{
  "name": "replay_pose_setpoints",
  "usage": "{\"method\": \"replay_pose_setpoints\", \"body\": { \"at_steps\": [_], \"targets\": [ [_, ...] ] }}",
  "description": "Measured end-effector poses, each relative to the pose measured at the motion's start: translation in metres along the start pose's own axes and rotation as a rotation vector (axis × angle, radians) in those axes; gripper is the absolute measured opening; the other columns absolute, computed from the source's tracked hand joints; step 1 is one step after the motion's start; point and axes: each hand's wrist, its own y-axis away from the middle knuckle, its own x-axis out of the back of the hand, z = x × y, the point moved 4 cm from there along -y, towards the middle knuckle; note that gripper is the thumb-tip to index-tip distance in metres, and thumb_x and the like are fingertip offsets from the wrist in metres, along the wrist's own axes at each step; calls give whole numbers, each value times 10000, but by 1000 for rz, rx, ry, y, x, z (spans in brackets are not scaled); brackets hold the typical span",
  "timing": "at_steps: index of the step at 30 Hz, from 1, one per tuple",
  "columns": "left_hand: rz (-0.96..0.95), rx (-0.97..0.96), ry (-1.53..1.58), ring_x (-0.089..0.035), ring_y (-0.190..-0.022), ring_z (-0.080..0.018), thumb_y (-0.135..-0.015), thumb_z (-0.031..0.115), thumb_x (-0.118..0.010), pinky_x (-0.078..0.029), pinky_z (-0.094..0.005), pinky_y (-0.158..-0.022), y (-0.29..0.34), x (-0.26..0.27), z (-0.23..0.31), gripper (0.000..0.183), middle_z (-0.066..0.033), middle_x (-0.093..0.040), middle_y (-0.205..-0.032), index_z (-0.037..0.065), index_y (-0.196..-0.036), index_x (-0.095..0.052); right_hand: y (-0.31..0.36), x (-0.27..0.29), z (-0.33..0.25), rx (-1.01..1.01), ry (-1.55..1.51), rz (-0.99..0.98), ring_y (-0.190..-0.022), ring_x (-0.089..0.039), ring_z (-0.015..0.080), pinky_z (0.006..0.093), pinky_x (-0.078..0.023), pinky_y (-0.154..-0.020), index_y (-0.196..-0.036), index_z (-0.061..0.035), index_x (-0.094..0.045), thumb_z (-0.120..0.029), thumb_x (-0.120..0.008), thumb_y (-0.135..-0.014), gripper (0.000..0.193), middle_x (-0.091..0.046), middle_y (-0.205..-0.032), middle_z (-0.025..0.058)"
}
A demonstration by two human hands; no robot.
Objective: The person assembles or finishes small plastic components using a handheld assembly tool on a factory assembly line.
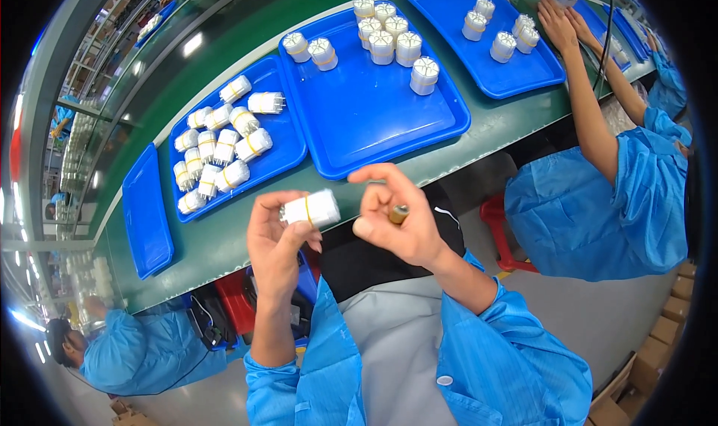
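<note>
In my left hand (275,239) is a white cylindrical bundle (323,208) with a yellow band round its middle. The bundle lies on its side between thumb and fingers, above the bench's near edge. My right hand (404,231), just right of it and apart from it, has its lower fingers curled round a short brass-coloured rod (399,214). Only the rod's end shows; what kind of thing it is I cannot tell. The index finger of that hand is raised and bent toward the bundle.
A blue tray (288,145) holds several banded bundles lying down. Upright white bundles stand in the middle blue tray (374,119) and the right one (516,78). Another blue tray (146,209) is far left. Co-workers in blue sit on both sides; a red stool (497,231) is right.
</note>
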Motion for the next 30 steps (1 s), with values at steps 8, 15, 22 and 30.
{"method": "replay_pose_setpoints", "body": {
  "at_steps": [8, 15, 22, 30],
  "targets": [
    [-30, 51, 267, -659, -761, -209, -825, 171, -758, -584, -288, -594, 16, -22, -16, 419, -168, -582, -1095, 6, -1113, -501, 1, -4, 0, 13, 12, -25, -573, -425, -3, 198, -321, -500, -1135, -12, -588, -102, -743, -803, 377, -485, -647, -47],
    [-170, -171, -808, -640, -826, -151, -794, 56, -717, -505, -260, -752, 21, -32, -6, 405, -87, -651, -992, 6, -1157, -544, -2, -3, -11, 80, 378, -123, -532, -395, 24, 233, -342, -500, -1083, -20, -595, -100, -752, -756, 371, -429, -568, -46],
    [-134, 188, 119, -620, -695, -171, -927, 288, -594, -514, -282, -558, 27, -44, -19, 432, -124, -607, -883, -51, -1176, -497, 7, 19, -8, 86, -191, 107, -587, -389, 20, 206, -294, -531, -1004, 34, -587, -212, -583, -892, 270, -481, -648, -27],
    [-151, 216, 274, -619, -682, -190, -931, 345, -587, -505, -283, -511, 28, -48, -21, 481, -136, -600, -870, -48, -1188, -483, 7, 17, -6, 179, -353, 118, -531, -312, 48, 230, -239, -487, -846, 17, -574, -285, -536, -948, 321, -454, -628, 3]
  ]
}}
